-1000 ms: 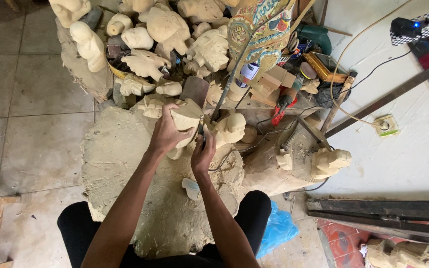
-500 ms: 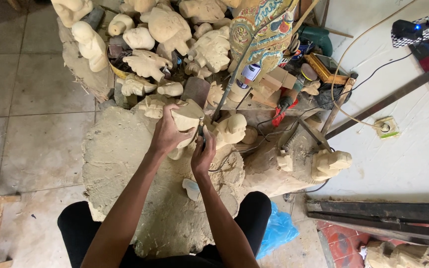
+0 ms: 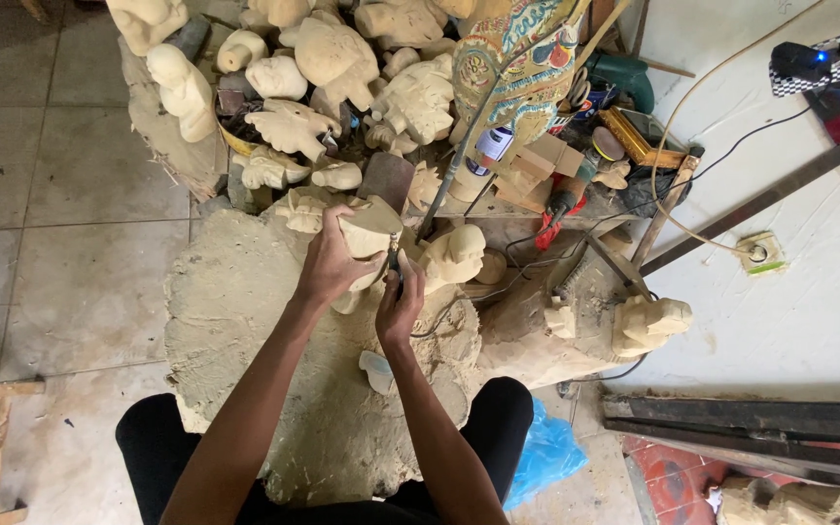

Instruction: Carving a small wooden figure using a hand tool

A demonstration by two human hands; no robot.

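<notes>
Head view looks down on a person seated on the floor at a broad, dusty stump (image 3: 274, 389), carving. Left hand (image 3: 328, 264) is wrapped around a pale wood block (image 3: 369, 231), holding it propped near the stump's far edge with its cut faces turned toward the tool. Right hand (image 3: 399, 303) is closed in a pencil-like grip on a thin rotary tool (image 3: 393, 261), whose tip sits against or just beside the block's lower right edge; contact itself is too small to tell. A dark cord (image 3: 469, 292) trails right from that hand toward the clutter. The step in hand appears to be fine shaping of the block, with much of its form unworked and blocky. Next move likely calls for a steady brace from the left hand and small, controlled strokes, turning the block to offer a fresh face. Beyond the block lies a heap of pale carvings (image 3: 342, 68), and a small offcut (image 3: 377, 371) rests on the stump near the right forearm.
</notes>
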